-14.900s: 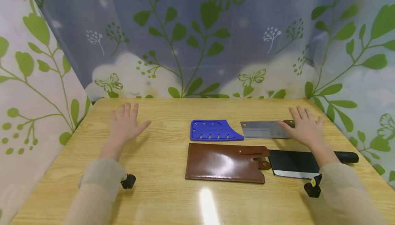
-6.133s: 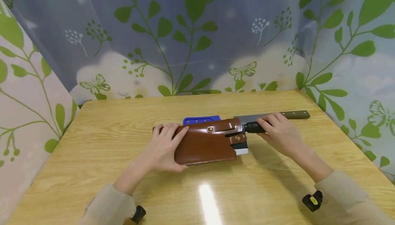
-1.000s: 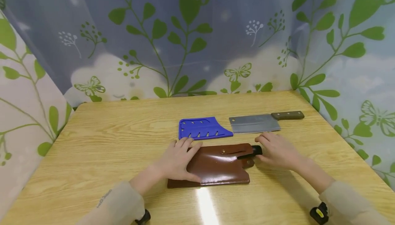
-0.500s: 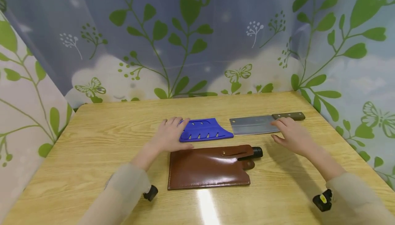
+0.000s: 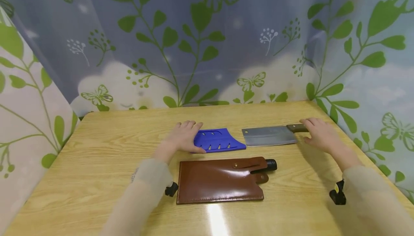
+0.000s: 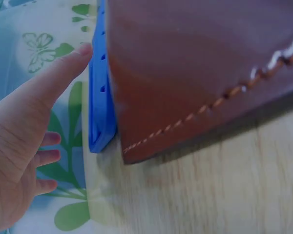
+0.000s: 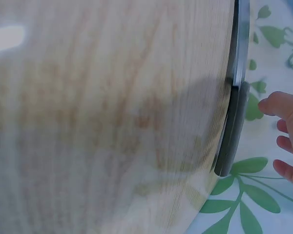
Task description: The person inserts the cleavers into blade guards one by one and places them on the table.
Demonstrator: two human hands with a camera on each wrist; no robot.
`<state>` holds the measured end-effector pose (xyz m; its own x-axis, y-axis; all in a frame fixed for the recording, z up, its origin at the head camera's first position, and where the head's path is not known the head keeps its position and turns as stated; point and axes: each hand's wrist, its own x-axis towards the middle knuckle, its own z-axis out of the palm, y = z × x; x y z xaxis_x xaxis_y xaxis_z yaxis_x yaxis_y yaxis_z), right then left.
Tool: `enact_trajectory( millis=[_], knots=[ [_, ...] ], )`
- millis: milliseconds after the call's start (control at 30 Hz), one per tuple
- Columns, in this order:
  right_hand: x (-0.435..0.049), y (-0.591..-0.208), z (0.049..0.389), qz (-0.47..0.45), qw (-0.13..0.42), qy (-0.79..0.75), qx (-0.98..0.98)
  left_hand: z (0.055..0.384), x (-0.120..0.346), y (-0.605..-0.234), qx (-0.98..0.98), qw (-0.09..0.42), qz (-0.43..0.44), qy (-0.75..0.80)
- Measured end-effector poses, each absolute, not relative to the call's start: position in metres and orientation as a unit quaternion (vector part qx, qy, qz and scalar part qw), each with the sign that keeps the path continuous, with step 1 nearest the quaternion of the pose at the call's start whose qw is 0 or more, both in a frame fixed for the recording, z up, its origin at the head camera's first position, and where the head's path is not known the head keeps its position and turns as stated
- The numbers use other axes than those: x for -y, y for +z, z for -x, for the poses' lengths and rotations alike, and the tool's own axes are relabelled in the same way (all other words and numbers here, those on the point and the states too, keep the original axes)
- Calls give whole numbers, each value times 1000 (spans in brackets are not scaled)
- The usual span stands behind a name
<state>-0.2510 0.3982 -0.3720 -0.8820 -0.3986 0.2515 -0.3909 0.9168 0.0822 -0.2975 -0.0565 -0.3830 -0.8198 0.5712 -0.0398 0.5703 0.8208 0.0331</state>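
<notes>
My left hand (image 5: 182, 137) is over the left end of a blue plastic blade guard (image 5: 220, 140), fingers extended and thumb along its near edge. The left wrist view shows the thumb beside the guard (image 6: 101, 92) and the fingers loosely spread. To the guard's right lies a cleaver (image 5: 270, 136) with a brown handle (image 5: 297, 128). My right hand (image 5: 323, 135) is above the handle's end and hides part of it; in the right wrist view its loosely bent fingers stand apart from the handle (image 7: 233, 131).
A brown leather sheath (image 5: 220, 184) lies in front of the guard, with a black knife handle (image 5: 271, 164) sticking out at its right end. Everything rests on a wooden table (image 5: 113, 149). Leaf-patterned curtains (image 5: 207, 67) border its back and sides.
The black-handled cleaver went from the table into the leather sheath, which was then set down. Both hands have left it, the left moving to the blue guard, the right towards the brown handle.
</notes>
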Motion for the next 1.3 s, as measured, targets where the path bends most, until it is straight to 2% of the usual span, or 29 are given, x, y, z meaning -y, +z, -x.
enact_trajectory(
  millis=[200, 467, 967, 1300],
  knots=[
    [-400, -373, 267, -163, 59, -36, 984, 300, 48, -388, -951, 47, -304, -16],
    [-401, -394, 280, -121, -29, -30, 992, 296, 46, -397, -948, 65, -309, -42],
    [-394, -396, 280, -125, 12, -30, 992, 299, 44, -398, -954, 72, -292, -21],
    [-396, -403, 276, -165, 13, -83, 983, 302, 36, -401, -953, 86, -291, 9]
  ],
)
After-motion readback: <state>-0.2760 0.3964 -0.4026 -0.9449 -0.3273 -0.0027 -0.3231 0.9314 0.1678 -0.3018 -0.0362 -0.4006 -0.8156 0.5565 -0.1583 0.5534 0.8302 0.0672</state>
